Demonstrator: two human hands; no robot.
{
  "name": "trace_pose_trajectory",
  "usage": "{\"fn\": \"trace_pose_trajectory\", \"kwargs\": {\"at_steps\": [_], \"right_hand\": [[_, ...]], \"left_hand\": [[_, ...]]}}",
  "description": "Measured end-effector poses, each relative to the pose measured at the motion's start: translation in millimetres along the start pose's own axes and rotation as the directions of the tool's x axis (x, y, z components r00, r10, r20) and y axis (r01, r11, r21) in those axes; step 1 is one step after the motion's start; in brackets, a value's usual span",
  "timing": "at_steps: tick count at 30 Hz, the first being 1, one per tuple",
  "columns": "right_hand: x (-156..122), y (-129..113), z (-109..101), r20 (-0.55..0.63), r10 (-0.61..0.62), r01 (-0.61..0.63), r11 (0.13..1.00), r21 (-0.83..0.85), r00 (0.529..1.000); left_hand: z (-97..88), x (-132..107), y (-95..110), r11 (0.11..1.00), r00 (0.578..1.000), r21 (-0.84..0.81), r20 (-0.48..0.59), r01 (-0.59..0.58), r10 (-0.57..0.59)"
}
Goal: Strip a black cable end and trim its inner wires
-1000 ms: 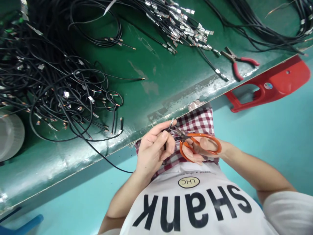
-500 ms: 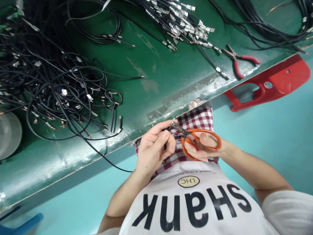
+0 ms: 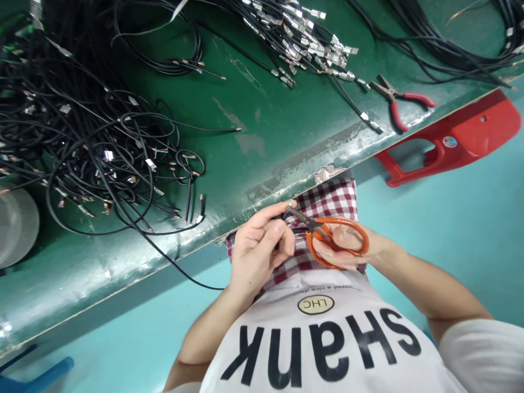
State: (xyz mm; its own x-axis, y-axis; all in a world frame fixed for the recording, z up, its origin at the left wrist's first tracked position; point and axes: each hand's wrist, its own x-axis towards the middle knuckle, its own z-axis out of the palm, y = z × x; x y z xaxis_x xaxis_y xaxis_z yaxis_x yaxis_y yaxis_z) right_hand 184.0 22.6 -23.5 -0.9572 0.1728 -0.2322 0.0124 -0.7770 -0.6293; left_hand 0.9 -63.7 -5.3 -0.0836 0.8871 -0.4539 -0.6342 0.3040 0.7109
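My left hand [image 3: 257, 248] pinches the end of a thin black cable [image 3: 180, 266] between thumb and fingers, above my lap. That cable droops down from the green workbench [image 3: 262, 109]. My right hand [image 3: 344, 245] grips small orange-handled scissors [image 3: 327, 234], fingers through the loops. The steel blades reach to the cable end at my left fingertips. A tangled heap of black cables [image 3: 102, 147] lies on the bench to the left, and a bunch of cables with metal terminals [image 3: 303, 49] lies at the far side.
Red-handled pliers [image 3: 399, 98] rest near the bench edge. A checked cloth [image 3: 327, 202] covers my lap. A red plastic stool [image 3: 450, 136] stands on the teal floor [image 3: 470, 229] to the right. A translucent container [image 3: 16, 226] sits at the left edge.
The scissor handles have drawn closer together in my right hand, and the scissors have turned slightly. The view has shifted a little.
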Motion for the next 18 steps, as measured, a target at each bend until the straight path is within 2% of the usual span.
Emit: {"fn": "trace_pose_trajectory", "kwargs": {"at_steps": [7, 13, 18], "right_hand": [[-2.7, -3.5, 1.5, -0.075, 0.018, -0.024, 0.997, -0.075, 0.997], [-4.6, -5.2, 1.2, 0.083, -0.015, 0.018, 0.999, -0.037, 0.996], [-1.3, 3.9, -1.7, 0.116, -0.024, 0.021, 1.0, 0.023, 0.993]], "left_hand": [[1.2, -0.1, -1.4, 1.0, 1.0, 0.008, -0.024, -0.008, 0.008], [2.0, -0.4, -1.2, 0.999, 0.999, 0.043, -0.025, -0.026, 0.027], [2.2, -2.0, -4.2, 0.998, 0.999, 0.048, 0.009, -0.049, 0.049]]}}
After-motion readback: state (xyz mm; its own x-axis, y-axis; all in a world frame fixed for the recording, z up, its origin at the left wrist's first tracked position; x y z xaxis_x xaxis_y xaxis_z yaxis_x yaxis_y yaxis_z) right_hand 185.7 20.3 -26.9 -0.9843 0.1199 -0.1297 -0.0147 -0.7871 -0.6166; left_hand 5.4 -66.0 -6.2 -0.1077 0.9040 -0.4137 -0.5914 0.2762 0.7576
